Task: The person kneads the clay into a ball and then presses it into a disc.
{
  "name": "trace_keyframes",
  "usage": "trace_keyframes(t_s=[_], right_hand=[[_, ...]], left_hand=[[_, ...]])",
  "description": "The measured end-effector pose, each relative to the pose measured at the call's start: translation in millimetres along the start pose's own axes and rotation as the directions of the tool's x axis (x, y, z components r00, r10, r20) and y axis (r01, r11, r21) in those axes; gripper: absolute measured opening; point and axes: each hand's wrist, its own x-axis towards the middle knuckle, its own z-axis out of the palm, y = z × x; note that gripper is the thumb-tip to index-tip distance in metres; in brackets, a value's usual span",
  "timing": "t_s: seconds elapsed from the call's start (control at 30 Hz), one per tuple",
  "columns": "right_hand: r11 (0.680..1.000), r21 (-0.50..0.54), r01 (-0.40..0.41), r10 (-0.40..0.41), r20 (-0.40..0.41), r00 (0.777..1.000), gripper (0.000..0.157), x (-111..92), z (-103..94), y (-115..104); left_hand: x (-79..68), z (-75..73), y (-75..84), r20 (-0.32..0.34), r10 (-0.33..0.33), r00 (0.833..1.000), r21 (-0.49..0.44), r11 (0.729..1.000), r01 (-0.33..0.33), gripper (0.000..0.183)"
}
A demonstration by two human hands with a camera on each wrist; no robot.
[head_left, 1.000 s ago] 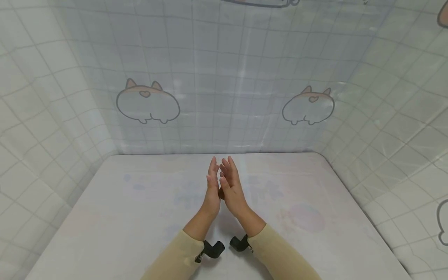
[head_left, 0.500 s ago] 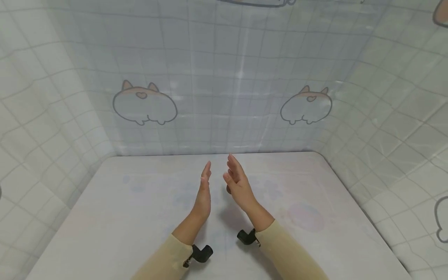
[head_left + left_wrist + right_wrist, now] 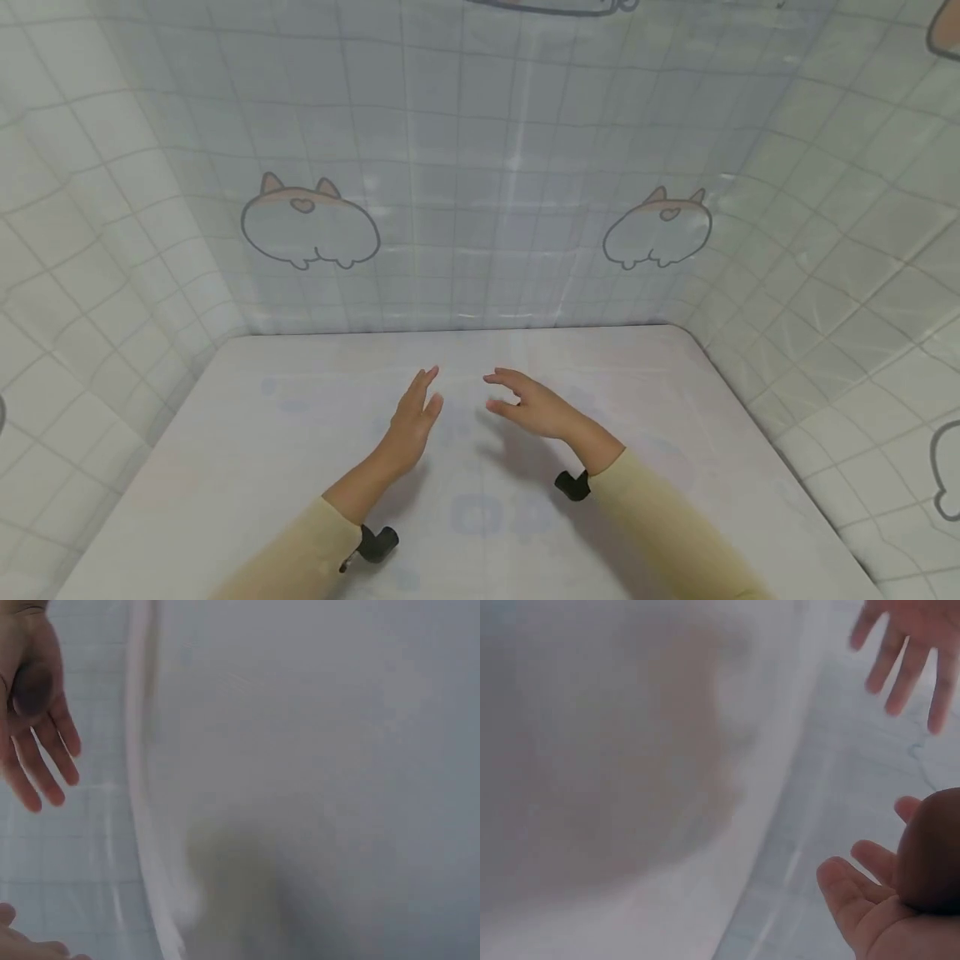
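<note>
My left hand (image 3: 408, 429) hovers over the table with fingers extended and the thumb apart, holding nothing. Facing it across a gap, my right hand (image 3: 543, 410) holds a smooth brown egg-shaped object (image 3: 934, 851) against the palm, its fingers gently arched. From the head view that object is hidden by the back of the hand. The left wrist view shows the right hand's palm with the object (image 3: 34, 690) dark in it, and a bit of my left hand (image 3: 30, 946) at the lower left. Spread fingers of the left hand (image 3: 915, 637) show at top right in the right wrist view.
The white table (image 3: 300, 500) has faint pastel prints. Sheets with a grid pattern and dog drawings (image 3: 311, 225) rise behind it and on both sides. A small black wrist device (image 3: 378, 543) sticks out from the left sleeve, another (image 3: 572, 485) from the right.
My hands, earlier nearly palm to palm, have moved apart to left and right and come nearer to me. The right fingers now arch more. The brown object stays with the right hand.
</note>
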Motion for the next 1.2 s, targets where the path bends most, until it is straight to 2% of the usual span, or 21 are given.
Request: trace_keyframes(t_s=[0.07,0.17,0.27,0.33,0.5,0.63,0.73,0.9,1.07,1.2], right_hand=[[0.996,-0.082,-0.023,0.026,0.029,0.999,0.057,-0.9,-3.3,6.1],[0.983,-0.175,-0.056,0.068,0.063,0.996,0.057,-1.7,-7.9,13.3],[0.965,-0.25,-0.077,0.103,0.092,0.99,0.057,-1.8,-12.6,21.1],[0.953,-0.29,-0.09,0.122,0.093,0.988,0.058,-1.8,-15.8,26.4],[0.918,-0.379,-0.114,0.146,0.055,0.988,0.06,-1.9,-21.1,44.2],[0.893,-0.437,-0.109,0.137,0.034,0.99,0.062,-2.0,-21.9,57.8],[0.883,-0.458,-0.106,0.133,0.026,0.991,0.065,-2.2,-20.5,65.7],[0.851,-0.518,-0.086,0.124,0.038,0.992,0.067,-5.6,-16.0,80.2],[0.816,-0.574,-0.063,0.09,0.018,0.996,0.071,-6.8,-13.8,91.1],[0.828,-0.553,-0.09,0.109,0.001,0.994,0.076,-6.7,-10.3,92.5]], left_hand=[[-2.2,-2.6,-5.4,0.021,-0.033,0.999,0.126,0.992,0.03,0.064],[-6.1,-7.0,-11.7,0.044,-0.06,0.997,0.278,0.96,0.046,0.065],[-10.3,-14.0,-16.6,0.061,-0.089,0.994,0.394,0.917,0.058,0.069],[-12.4,-20.3,-19.5,0.076,-0.113,0.991,0.44,0.895,0.069,0.073],[-14.4,-36.7,-27.2,0.089,-0.156,0.984,0.516,0.852,0.088,0.08],[-15.2,-47.9,-34.5,0.077,-0.152,0.985,0.581,0.81,0.08,0.08],[-17.2,-54.8,-37.2,0.082,-0.152,0.985,0.605,0.793,0.072,0.08],[-21.2,-58.5,-42.1,0.11,-0.189,0.976,0.622,0.779,0.081,0.085],[-20.3,-59.3,-49.3,0.108,-0.212,0.971,0.649,0.756,0.092,0.086],[-18.1,-61.1,-47.8,0.106,-0.202,0.974,0.653,0.752,0.085,0.086]])
